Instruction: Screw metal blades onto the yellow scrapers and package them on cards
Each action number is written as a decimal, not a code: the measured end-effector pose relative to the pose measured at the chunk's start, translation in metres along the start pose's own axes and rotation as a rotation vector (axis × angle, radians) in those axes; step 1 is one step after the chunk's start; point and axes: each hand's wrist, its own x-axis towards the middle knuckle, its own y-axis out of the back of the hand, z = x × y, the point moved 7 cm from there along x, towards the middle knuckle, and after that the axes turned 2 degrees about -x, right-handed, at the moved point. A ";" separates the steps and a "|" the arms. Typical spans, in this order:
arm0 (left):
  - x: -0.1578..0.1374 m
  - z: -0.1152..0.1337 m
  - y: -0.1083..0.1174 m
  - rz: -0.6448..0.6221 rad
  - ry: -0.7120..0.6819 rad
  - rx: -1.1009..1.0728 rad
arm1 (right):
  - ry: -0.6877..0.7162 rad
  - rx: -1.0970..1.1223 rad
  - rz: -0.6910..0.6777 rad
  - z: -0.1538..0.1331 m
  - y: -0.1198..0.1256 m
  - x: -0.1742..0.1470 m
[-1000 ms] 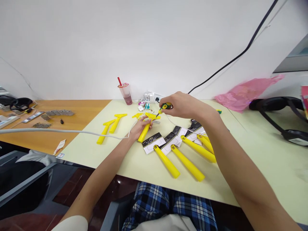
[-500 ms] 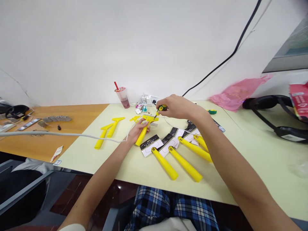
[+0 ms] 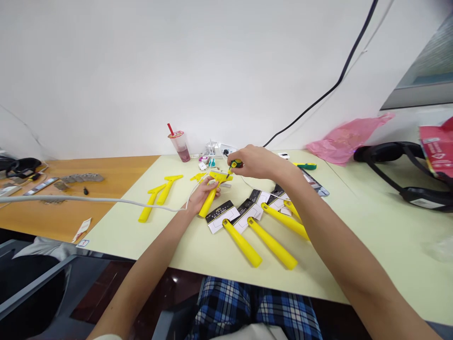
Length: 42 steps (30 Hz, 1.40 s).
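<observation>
My left hand is wrapped round the handle of a yellow plastic scraper, its wide head pointing away from me. In my right hand is a green and yellow screwdriver, slanted down with its tip at the scraper's head. Whether the tip sits in a screw is too small to tell. Two more yellow scrapers lie to the left. Several yellow handles and black and white packages lie right of my left hand.
At the back stand a drink cup with a red straw and a power strip. A white cable crosses over my left wrist. On the right lie a pink plastic bag, a green-handled tool and a black headset.
The camera view has shifted slightly. My right hand has barely moved and keeps the screwdriver at the scraper's head; my left hand holds the scraper in the same place.
</observation>
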 end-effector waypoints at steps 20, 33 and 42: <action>0.003 -0.001 0.008 0.060 0.004 -0.058 | -0.139 -0.065 -0.114 0.004 -0.020 0.003; 0.001 0.000 0.008 0.079 0.002 -0.063 | -0.270 -0.027 -0.158 0.016 -0.024 -0.001; 0.002 0.000 0.009 0.098 -0.004 -0.045 | -0.231 -0.139 -0.096 0.015 -0.019 0.003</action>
